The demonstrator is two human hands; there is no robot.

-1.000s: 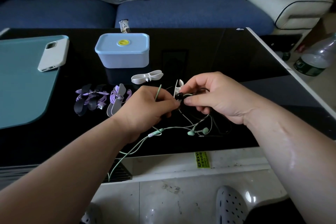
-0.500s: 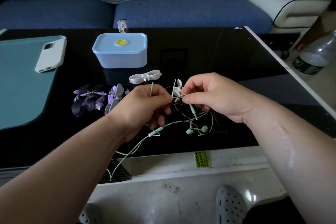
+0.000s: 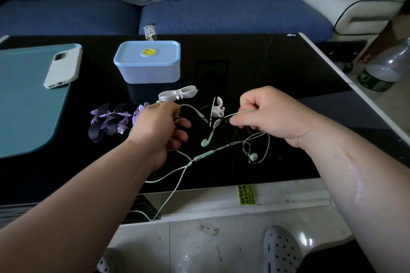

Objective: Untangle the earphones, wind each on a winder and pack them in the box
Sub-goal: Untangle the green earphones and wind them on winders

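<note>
A tangle of mint-green earphones (image 3: 207, 141) and dark cable lies on the black table between my hands. My right hand (image 3: 269, 115) pinches a stretch of green cable at its thumb and forefinger. My left hand (image 3: 160, 127) grips cables, its fingers curled round a dark loop and a white strand. A white winder (image 3: 217, 108) stands tilted between the hands. Another white winder (image 3: 177, 93) lies flat behind it. Purple earphones wound on dark winders (image 3: 108, 121) sit to the left. The light-blue box (image 3: 148, 62) is closed, behind.
A white phone (image 3: 63, 67) lies on a teal mat (image 3: 24, 99) at the left. Green cable hangs over the table's front edge (image 3: 221, 193). A blue sofa stands behind, a plastic bottle (image 3: 386, 71) on the floor to the right.
My hands have drawn apart, the left going left and the right going right, stretching the cables. One green earbud now hangs free between them.
</note>
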